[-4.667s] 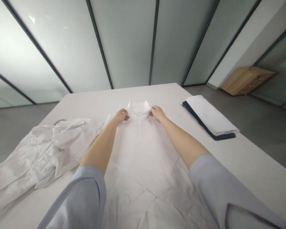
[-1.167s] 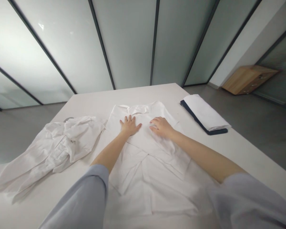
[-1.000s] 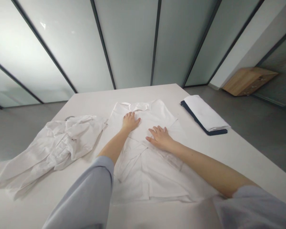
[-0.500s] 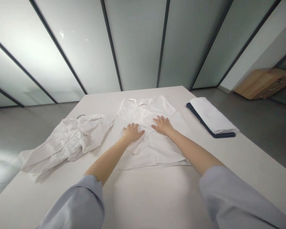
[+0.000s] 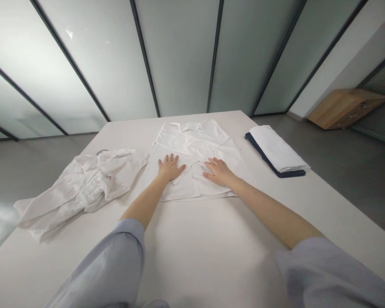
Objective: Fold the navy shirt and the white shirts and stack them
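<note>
One white tabletop (image 5: 192,239) bears a white shirt (image 5: 199,143), spread flat at its middle; both hands, the left hand (image 5: 170,167) and right hand (image 5: 218,172), press on it, fingers spread, grip open and holding nothing.

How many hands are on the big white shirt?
2. The left hand lies on the left side of the spread-out white shirt, and the right hand lies on its right side.

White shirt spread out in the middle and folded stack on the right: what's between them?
In the head view, only tabletop and a tiny dark speck separate shirt and stack.
</note>
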Tool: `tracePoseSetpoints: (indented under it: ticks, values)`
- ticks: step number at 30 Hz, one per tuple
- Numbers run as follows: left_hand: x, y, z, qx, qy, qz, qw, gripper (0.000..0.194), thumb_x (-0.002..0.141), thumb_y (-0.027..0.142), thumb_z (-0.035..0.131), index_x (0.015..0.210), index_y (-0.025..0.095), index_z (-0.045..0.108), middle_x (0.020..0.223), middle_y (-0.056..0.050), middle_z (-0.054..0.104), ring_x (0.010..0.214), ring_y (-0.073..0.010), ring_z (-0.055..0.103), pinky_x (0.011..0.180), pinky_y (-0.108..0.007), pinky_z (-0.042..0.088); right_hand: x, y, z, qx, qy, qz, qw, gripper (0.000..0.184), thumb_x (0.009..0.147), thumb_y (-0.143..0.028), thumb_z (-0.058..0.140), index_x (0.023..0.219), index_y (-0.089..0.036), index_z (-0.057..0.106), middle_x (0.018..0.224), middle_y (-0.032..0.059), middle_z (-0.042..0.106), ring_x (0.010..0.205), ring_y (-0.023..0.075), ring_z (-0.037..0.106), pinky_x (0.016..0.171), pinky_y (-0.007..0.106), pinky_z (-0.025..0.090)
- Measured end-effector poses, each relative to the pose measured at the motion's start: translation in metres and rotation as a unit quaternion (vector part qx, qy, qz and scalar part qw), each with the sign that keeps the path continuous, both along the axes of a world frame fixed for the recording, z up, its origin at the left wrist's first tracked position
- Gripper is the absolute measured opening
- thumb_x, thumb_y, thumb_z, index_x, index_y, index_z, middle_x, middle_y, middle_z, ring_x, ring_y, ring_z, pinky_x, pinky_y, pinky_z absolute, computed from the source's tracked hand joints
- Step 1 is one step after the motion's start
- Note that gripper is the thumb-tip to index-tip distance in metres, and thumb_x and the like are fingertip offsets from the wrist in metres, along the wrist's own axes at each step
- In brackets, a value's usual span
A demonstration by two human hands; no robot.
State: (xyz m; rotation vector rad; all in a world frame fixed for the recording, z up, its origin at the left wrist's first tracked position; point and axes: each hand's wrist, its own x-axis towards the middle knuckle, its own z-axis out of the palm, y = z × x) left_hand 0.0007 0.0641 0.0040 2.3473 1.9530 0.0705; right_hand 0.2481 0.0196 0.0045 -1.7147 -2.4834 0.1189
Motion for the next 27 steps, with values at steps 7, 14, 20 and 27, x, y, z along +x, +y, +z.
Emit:
tracePoseSetpoints:
  ticks: [7,14,20,27]
  values:
    - [-0.009,-0.016,0.000,0.087,-0.082,-0.133,0.984,0.061,0.089,0.058,0.046,0.133,0.017,0.052,0.146,-0.013,0.046,0.137,-0.0252,0.039,0.114,-0.039,0.031,0.015,-0.008,-0.019,0.007,0.095,-0.003,0.995,0.043,0.092,-0.040,0.050,0.129,-0.020,0.059,0.145,0.0114,0.048,0.136,0.0244,0.040,0.112,0.041,0.030]
    - [-0.001,-0.048,0.000,0.081,-0.119,-0.213,0.966,0.040,0.089,0.041,0.053,0.121,0.019,0.060,0.131,-0.010,0.058,0.124,-0.0238,0.050,0.107,-0.038,0.040,0.010,-0.024,0.001,0.062,0.188,0.122,0.973,0.018,0.085,-0.029,0.056,0.090,-0.018,0.069,0.096,0.0095,0.068,0.098,0.0234,0.060,0.091,0.037,0.043]
    - [-0.005,-0.050,-0.005,0.054,-0.122,-0.226,0.965,0.039,0.088,0.041,0.054,0.121,0.021,0.061,0.136,-0.009,0.055,0.127,-0.0220,0.048,0.111,-0.037,0.037,-0.011,-0.044,0.016,-0.027,0.172,0.240,0.955,0.011,0.081,-0.021,0.061,0.072,-0.018,0.067,0.077,0.0046,0.062,0.075,0.0178,0.057,0.074,0.030,0.043]
    - [-0.005,-0.048,-0.005,0.056,-0.134,-0.224,0.964,0.038,0.088,0.039,0.055,0.120,0.021,0.061,0.134,-0.009,0.056,0.126,-0.0228,0.050,0.110,-0.039,0.038,-0.009,-0.046,0.019,-0.010,0.120,0.246,0.962,0.010,0.071,-0.025,0.069,0.078,-0.018,0.066,0.083,0.0060,0.062,0.081,0.0214,0.056,0.080,0.034,0.040]
